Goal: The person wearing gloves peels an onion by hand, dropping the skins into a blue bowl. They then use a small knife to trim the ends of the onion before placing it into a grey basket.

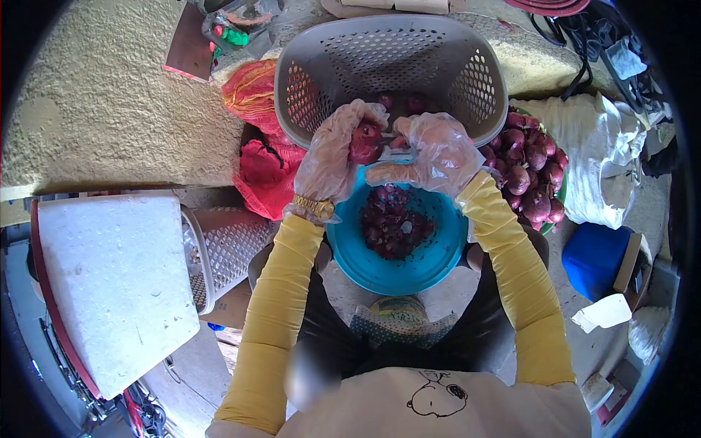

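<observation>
Clear plastic gloves cover both hands, which meet over the gap between a grey perforated basket [394, 28] at the far side and a turquoise basin [398, 277] nearer the body. The left hand [332, 157] has its grip closed around a red onion [365, 143], held just above the basin's far edge. The right hand [442, 152] is beside it, fingers bent around a small, thin tool [391, 139] that reaches toward the onion; most of the tool is hidden, so its exact shape cannot be told.

Dark red onion skins [394, 223] lie in the basin, and a few onions [415, 103] sit in the near part of the basket. Right of the basket, whole red onions [535, 171] are heaped in a green-rimmed container [566, 162], with a white sack [595, 150] just beyond to the right. Red mesh bags [264, 179] lie left of the basket. Farther left and nearer stands a white slab [117, 285] beside another perforated basket [237, 244].
</observation>
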Motion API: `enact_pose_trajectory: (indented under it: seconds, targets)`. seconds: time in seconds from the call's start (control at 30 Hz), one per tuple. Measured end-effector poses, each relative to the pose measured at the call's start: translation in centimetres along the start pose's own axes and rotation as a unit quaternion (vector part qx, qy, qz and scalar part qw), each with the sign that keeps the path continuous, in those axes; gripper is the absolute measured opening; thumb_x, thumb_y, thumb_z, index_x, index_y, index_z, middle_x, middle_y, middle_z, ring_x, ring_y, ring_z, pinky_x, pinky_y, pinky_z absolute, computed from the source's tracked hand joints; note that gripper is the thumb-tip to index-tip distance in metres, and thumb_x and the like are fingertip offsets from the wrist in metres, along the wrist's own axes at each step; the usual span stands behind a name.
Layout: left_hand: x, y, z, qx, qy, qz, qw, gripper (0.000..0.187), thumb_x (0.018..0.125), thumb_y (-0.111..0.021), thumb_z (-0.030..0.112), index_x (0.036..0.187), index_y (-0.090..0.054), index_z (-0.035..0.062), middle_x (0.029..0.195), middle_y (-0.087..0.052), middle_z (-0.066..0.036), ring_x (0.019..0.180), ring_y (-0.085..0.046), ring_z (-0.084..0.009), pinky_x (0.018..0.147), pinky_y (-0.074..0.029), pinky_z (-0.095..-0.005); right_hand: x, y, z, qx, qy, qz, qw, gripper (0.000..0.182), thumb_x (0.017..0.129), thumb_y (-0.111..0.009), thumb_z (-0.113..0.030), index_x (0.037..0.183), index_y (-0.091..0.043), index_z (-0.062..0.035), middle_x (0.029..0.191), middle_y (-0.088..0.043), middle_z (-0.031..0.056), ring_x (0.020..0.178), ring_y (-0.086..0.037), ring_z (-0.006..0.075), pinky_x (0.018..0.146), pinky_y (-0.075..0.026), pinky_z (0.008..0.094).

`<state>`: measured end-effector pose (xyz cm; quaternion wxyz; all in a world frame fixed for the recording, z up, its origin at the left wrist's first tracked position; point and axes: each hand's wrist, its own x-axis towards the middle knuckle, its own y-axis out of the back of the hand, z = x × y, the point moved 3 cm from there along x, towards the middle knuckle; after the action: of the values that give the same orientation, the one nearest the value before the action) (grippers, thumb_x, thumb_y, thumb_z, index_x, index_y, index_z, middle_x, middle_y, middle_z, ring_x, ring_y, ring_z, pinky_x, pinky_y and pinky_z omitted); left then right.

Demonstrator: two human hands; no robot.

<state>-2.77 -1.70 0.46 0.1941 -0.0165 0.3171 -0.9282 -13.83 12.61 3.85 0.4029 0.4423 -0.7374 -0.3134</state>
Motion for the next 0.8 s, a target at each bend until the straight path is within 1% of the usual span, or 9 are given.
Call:
enact_pose_trajectory:
  seconds: [0.07,0.1,0.17,0.3,0.37,0.53,0.6,0.73,0.8]
  targets:
    - [0.0,0.1,0.1,0.244,-0.019,0.025,0.969,0.032,0.107,-0.055,0.032,0.110,-0.063,0.0009,0.106,-0.068,-0.009,0.096,-0.066,-0.0196,0.091,-0.057,-0.0358,0.1,0.0,-0.3,0.005,-0.006,0.014,1.000,0.070,0.070,-0.082,-0.068,0.095,-0.070,-0.0040,0.077,-0.071,0.0123,0.076,-0.070,0.0350,0.071,-0.055,0.0441]
    - [0.0,0.1,0.1,0.244,-0.019,0.025,0.969,0.032,0.107,-0.055,0.032,0.110,-0.063,0.0009,0.106,-0.068,-0.009,0.096,-0.066,-0.0196,0.091,-0.057,-0.0358,0.2,0.0,-0.4,0.012,-0.011,0.027,0.999,0.072,0.069,-0.083,-0.069,0.097,-0.071,-0.0039,0.078,-0.071,0.0119,0.076,-0.070,0.0344,0.072,-0.055,0.0440]
    - [0.2,-0.1,-0.5,-0.007,0.047,-0.012,0.999,0.031,0.107,-0.055,0.031,0.109,-0.063,0.0007,0.107,-0.068,-0.010,0.095,-0.067,-0.0197,0.089,-0.058,-0.0356,0.1,0.2,-0.6,0.008,-0.012,0.015,1.000,0.073,0.069,-0.083,-0.068,0.102,-0.072,-0.0045,0.078,-0.071,0.0121,0.075,-0.070,0.0344,0.072,-0.055,0.0441]
    - [0.2,0.0,-0.3,0.023,0.031,-0.010,0.999,0.032,0.108,-0.054,0.031,0.109,-0.063,0.0003,0.108,-0.068,-0.011,0.096,-0.067,-0.0202,0.086,-0.059,-0.0350,0.1,-0.3,-0.3,0.028,-0.033,-0.023,0.999,0.076,0.071,-0.081,-0.068,0.115,-0.072,-0.0063,0.080,-0.071,0.0128,0.075,-0.069,0.0342,0.073,-0.055,0.0443]
    - [0.3,0.3,-0.3,0.071,0.052,-0.003,0.996,0.033,0.108,-0.052,0.031,0.109,-0.062,-0.0001,0.106,-0.067,-0.011,0.095,-0.067,-0.0205,0.084,-0.060,-0.0350,0.1,-0.5,-0.4,0.016,-0.030,-0.028,0.999,0.076,0.072,-0.081,-0.068,0.117,-0.072,-0.0069,0.081,-0.070,0.0131,0.076,-0.069,0.0337,0.073,-0.055,0.0440]
    - [0.0,-0.6,0.0,0.054,0.054,-0.014,0.997,0.036,0.109,-0.051,0.034,0.106,-0.061,-0.0007,0.102,-0.066,-0.011,0.093,-0.065,-0.0205,0.081,-0.060,-0.0353,-0.2,-1.0,-0.1,0.002,-0.032,-0.027,0.999,0.077,0.075,-0.078,-0.068,0.121,-0.072,-0.0063,0.082,-0.069,0.0128,0.078,-0.068,0.0328,0.071,-0.054,0.0435]
    - [0.0,-0.6,-0.2,0.024,0.066,-0.003,0.998,0.038,0.109,-0.050,0.035,0.104,-0.061,-0.0009,0.101,-0.066,-0.012,0.092,-0.065,-0.0204,0.081,-0.060,-0.0350,-0.1,-0.7,-0.4,-0.018,-0.039,-0.031,0.999,0.069,0.081,-0.064,-0.076,0.087,-0.069,-0.0077,0.080,-0.069,0.0139,0.080,-0.068,0.0379,0.076,-0.054,0.0473]
    - [0.2,0.6,-0.7,0.045,0.077,-0.015,0.996,0.039,0.108,-0.051,0.036,0.102,-0.061,-0.0013,0.101,-0.066,-0.013,0.094,-0.065,-0.0219,0.083,-0.059,-0.0357,-0.5,-2.0,0.3,-0.028,-0.012,-0.032,0.999,0.066,0.082,-0.064,-0.074,0.083,-0.070,-0.0084,0.077,-0.068,0.0133,0.077,-0.067,0.0375,0.072,-0.054,0.0462]
    - [0.2,1.2,-1.2,0.037,0.095,-0.007,0.995,0.039,0.108,-0.052,0.036,0.102,-0.062,-0.0015,0.102,-0.066,-0.013,0.094,-0.065,-0.0226,0.084,-0.059,-0.0362,-0.6,-1.9,0.0,-0.024,-0.003,0.005,1.000,0.065,0.083,-0.063,-0.074,0.080,-0.070,-0.0087,0.077,-0.068,0.0132,0.077,-0.067,0.0366,0.072,-0.055,0.0453]
